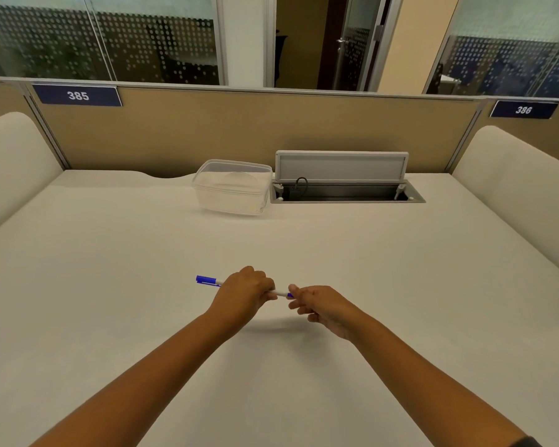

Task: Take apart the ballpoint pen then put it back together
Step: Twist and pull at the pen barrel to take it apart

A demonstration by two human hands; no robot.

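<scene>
A white ballpoint pen [279,292] with a blue cap [206,280] at its left end is held level a little above the white desk [400,285]. My left hand [244,293] is closed around the middle of the barrel, hiding most of it. My right hand [317,306] pinches the small blue piece at the pen's right end between thumb and forefinger. The two hands are close together, with a short stretch of white barrel showing between them.
A clear plastic container [233,187] stands at the back centre of the desk. To its right a cable hatch [346,188] is set in the desk with its lid raised. Tan partition panels [207,130] close off the back and sides.
</scene>
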